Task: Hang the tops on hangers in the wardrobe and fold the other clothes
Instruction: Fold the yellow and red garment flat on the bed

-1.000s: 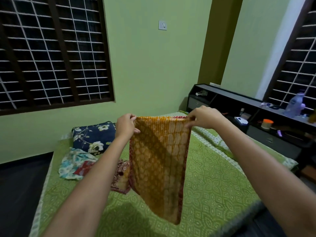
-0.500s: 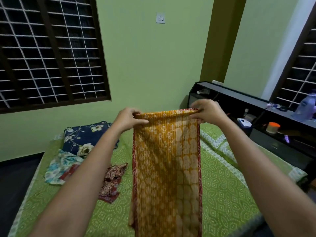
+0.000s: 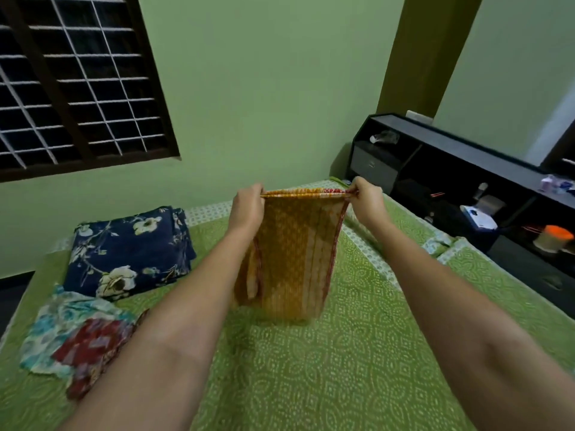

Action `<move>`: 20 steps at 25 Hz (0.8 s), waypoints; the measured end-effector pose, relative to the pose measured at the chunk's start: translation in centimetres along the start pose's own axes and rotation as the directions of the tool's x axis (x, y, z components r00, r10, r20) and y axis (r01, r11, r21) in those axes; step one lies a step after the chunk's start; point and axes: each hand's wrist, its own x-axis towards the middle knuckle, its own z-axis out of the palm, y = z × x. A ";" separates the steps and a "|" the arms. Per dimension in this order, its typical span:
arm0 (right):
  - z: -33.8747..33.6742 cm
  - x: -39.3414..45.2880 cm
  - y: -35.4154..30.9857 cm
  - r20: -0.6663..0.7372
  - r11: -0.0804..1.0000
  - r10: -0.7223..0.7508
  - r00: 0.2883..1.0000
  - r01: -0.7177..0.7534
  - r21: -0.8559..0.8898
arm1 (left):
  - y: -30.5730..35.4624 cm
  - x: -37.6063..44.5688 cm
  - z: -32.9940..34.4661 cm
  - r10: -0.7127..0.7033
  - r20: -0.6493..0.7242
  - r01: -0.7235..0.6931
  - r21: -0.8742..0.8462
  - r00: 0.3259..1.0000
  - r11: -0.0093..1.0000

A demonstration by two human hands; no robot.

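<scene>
Both hands, left (image 3: 246, 207) and right (image 3: 368, 200), pinch the top corners of a folded mustard-yellow patterned cloth with red trim (image 3: 291, 259), holding it taut while its lower end touches the green printed bedspread (image 3: 342, 368).

A bed (image 3: 357, 368) fills the near part of the room, its far end against the back wall. Above its middle, a cloth (image 3: 292, 259) hangs stretched between the left hand (image 3: 247, 208) and the right hand (image 3: 367, 202), its lower edge reaching down to the bedcover. On the bed to the left, near the far end, lies a folded pillow cover (image 3: 127, 250); nearer than that, by the left edge, sits a loose pile of clothes (image 3: 71, 340). A window (image 3: 71, 85) is set in the wall behind the left side. A low shelf unit (image 3: 466, 169) runs along the bed's right side, with a jar (image 3: 553, 239) and a box (image 3: 479, 216) in its compartments.
</scene>
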 end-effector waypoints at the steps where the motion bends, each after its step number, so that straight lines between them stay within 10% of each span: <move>1: 0.6 0.5 0.6 -0.013 1.000 -0.015 1.000 0.015 0.022 | -0.3 0.3 0.7 -0.005 -0.022 0.004 -0.017 1.000 1.000; 10: 15.4 -11.4 17.2 0.293 0.994 0.082 0.953 -0.100 0.045 | -10.9 -14.5 17.3 -0.089 0.364 0.063 0.084 0.927 0.995; 15: 26.5 -25.0 30.0 0.603 0.965 0.261 0.753 -0.218 -0.146 | -19.7 -27.9 31.6 -0.018 0.661 -0.225 0.281 0.750 0.933; 20: 33.9 -32.9 37.1 0.722 0.916 0.190 0.666 0.143 -0.374 | -24.9 -34.8 40.6 0.092 0.793 -0.474 0.263 0.602 0.840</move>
